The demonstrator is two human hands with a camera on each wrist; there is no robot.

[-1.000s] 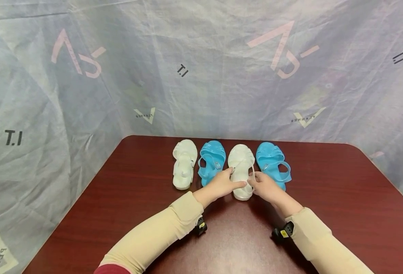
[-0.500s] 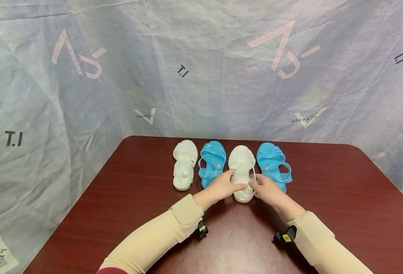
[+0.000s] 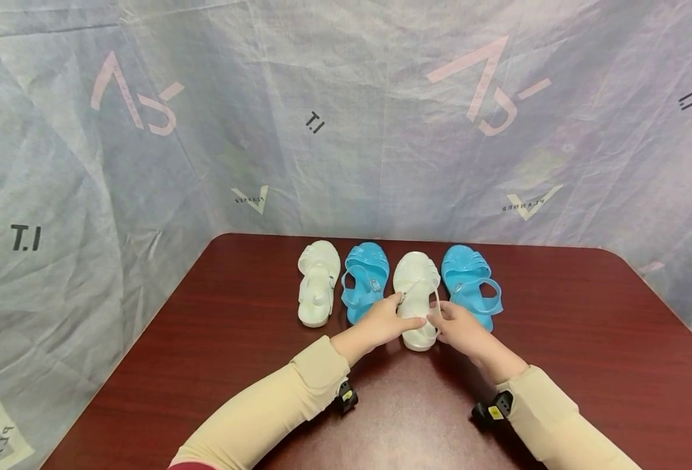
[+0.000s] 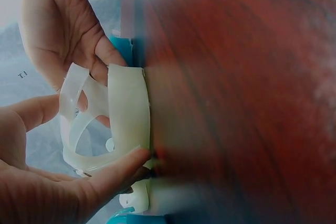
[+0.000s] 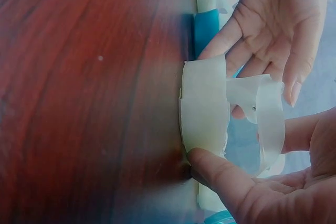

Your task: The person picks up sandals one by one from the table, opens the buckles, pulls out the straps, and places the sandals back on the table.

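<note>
Four jelly sandals stand in a row at the far side of the table: white (image 3: 318,282), blue (image 3: 365,277), white (image 3: 415,287), blue (image 3: 468,277). Both hands are at the heel of the second white sandal (image 4: 128,114) (image 5: 205,103). My left hand (image 3: 381,320) (image 4: 68,192) holds its left side, thumb on the sole edge and fingers by the ankle strap. My right hand (image 3: 457,324) (image 5: 252,192) holds the right side the same way, thumb on the sole and fingers behind the strap. The thumbs nearly meet over the heel.
The dark red wooden table (image 3: 252,365) has rounded far corners. A crinkled printed sheet (image 3: 346,130) hangs behind it and down the left side. Small black wrist cameras (image 3: 346,395) (image 3: 493,408) sit under both sleeves.
The held white sandal has slid a little toward me, and both hands came back with it. The other three sandals have not moved.
</note>
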